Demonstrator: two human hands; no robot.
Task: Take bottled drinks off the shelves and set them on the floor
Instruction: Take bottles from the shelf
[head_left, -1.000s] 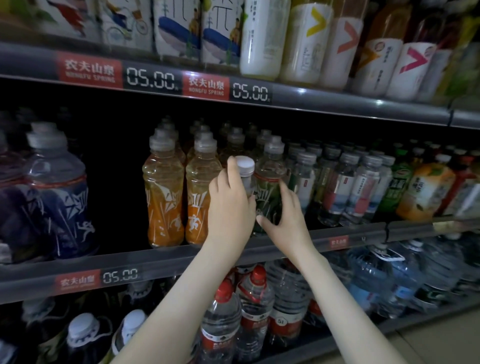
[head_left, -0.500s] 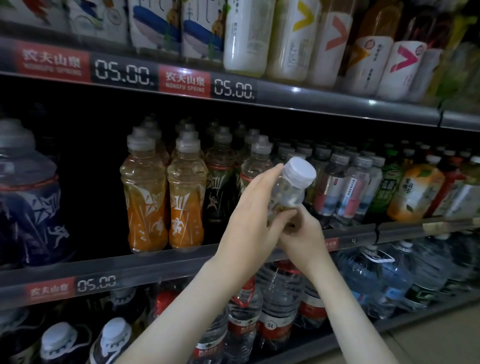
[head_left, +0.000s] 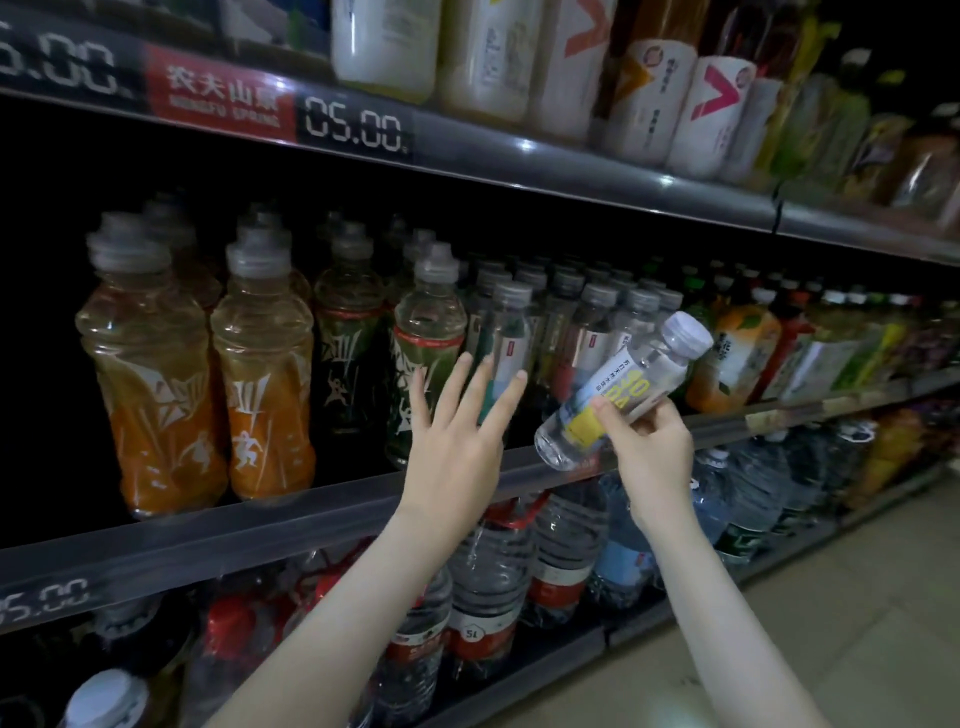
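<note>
A person's right hand (head_left: 652, 441) grips a small clear bottle (head_left: 623, 384) by its lower half, fingers curled round the yellow label. The bottle is tilted, white cap up and to the right, in front of the middle shelf (head_left: 260, 530). The left hand (head_left: 457, 436), fingers straight and spread, holds nothing, just beside it, before the shelved drinks (head_left: 156, 389).

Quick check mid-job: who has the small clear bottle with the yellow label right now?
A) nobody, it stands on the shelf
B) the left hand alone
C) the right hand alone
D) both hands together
C: the right hand alone grips the small clear bottle, tilted with its white cap up and to the right, while the left hand is open with spread fingers, apart from it.
</note>
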